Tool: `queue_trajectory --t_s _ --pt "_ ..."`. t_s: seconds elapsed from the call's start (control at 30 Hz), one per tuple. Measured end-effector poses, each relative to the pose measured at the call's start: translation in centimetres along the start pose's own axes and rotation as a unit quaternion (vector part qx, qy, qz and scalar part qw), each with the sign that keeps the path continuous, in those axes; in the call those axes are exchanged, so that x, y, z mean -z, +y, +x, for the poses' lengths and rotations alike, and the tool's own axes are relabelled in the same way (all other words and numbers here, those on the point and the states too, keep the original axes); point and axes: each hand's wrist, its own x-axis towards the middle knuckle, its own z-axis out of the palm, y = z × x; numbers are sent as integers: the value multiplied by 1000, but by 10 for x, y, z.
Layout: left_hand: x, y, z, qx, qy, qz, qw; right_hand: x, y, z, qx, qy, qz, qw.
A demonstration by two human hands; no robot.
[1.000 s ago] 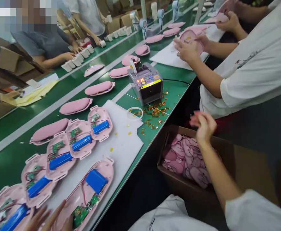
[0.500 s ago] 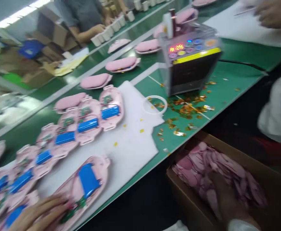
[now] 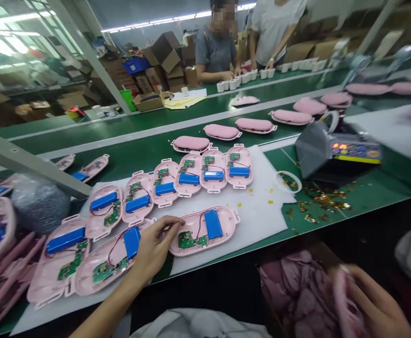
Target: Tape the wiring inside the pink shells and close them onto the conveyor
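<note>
My left hand (image 3: 158,244) has its fingertips pinched at the left rim of an open pink plastic shell (image 3: 187,220), which lies on a white foam sheet (image 3: 262,220). Inside that shell are a blue battery pack (image 3: 213,224), a green circuit board (image 3: 187,240) and thin red and black wires. Low at the right, my right hand (image 3: 377,300) is closed around a pink padded cover (image 3: 348,300), slightly blurred. It is above a carton (image 3: 323,251) full of pink covers (image 3: 293,281).
Similar open shells (image 3: 163,188) line the foam sheet. Closed pink cases (image 3: 191,143) sit on the green belt behind. A tape dispenser (image 3: 332,155) stands right, near a tape ring (image 3: 288,182) and amber tape scraps (image 3: 332,202). Co-workers (image 3: 216,56) stand across the belt.
My right hand has come up out of the carton with a pink cover. My left hand remains at the front shell. The view has levelled and swung left.
</note>
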Motion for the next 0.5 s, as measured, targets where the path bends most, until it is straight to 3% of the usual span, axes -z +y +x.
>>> queue_trajectory --t_s 0.1,0.23,0.3,0.37,0.43,0.5 --pt "-3 -3 7 12 42 -68 997 -32 -90 58 126 -106 -22 986" --pt "-1 -3 6 -4 111 -159 981 -104 -194 129 304 -209 -174 913" --pt "2 -3 5 -80 139 -124 979 -135 -222 140 350 -239 -207 882" --pt "8 -2 5 -203 171 -7 964 -155 -236 140 387 -259 -226 856" --pt "13 -2 7 -305 185 135 924 -167 -243 135 416 -249 -246 839" --pt "17 -2 11 -354 177 239 887 -173 -248 130 430 -211 -260 839"
